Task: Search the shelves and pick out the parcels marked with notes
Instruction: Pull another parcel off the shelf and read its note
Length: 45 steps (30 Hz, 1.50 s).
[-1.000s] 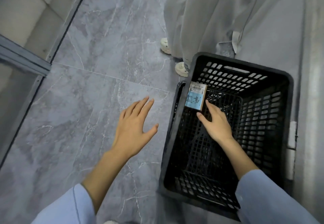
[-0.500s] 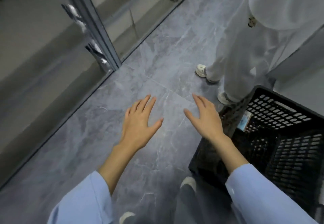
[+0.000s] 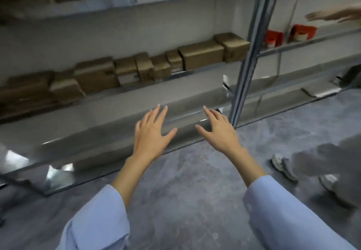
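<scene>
Your left hand (image 3: 151, 134): fingers (image 3: 163, 114) spread, holding nothing | your right hand (image 3: 219, 132): same | brown cardboard parcels (image 3: 201, 55): on grey metal shelf (image 3: 136, 97), well beyond your fingertips.

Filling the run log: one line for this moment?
left hand open, empty | right hand open, empty | parcels on shelf, untouched | notes not discernible

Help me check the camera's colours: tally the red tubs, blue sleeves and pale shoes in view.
Red tubs: 2
Blue sleeves: 2
Pale shoes: 2, the right one blurred and partly under a trouser leg
Total: 6
</scene>
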Available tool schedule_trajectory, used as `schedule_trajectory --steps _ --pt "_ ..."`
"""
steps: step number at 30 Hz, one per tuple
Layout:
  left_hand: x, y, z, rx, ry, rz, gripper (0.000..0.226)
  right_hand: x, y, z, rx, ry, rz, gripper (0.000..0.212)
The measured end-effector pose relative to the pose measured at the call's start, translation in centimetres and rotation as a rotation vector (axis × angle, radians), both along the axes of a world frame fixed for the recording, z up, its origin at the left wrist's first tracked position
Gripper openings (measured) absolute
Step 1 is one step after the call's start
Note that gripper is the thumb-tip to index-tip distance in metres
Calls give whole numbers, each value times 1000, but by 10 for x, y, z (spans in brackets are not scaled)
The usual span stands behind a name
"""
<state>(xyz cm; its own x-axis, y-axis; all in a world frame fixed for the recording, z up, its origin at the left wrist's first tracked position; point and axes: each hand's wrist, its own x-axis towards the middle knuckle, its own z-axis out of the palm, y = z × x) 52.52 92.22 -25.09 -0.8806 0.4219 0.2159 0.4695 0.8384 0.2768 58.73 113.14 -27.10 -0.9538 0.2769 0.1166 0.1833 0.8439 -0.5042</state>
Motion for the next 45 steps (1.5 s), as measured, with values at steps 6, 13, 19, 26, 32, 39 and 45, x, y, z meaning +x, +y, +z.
schedule_trajectory --steps 6,13,19,26,32,39,45 --pt "-41 -147 83 36 102 221 75 -83 -119 80 40 74 254 71" --pt "-53 -290 157 3 216 492 74 -153 -252 159 89 135 452 73" --pt "-69 -380 196 9 251 646 73 -205 -346 210 107 200 605 71" --pt "-115 -461 218 -41 291 738 74 -279 -447 247 82 274 759 70" --pt "-189 -533 246 -38 307 777 76 -352 -528 270 73 325 818 70" --pt "-244 -599 258 -38 391 824 71 -421 -614 287 50 365 851 66" --pt "-292 -660 258 20 377 812 72 -464 -673 285 69 367 875 67"
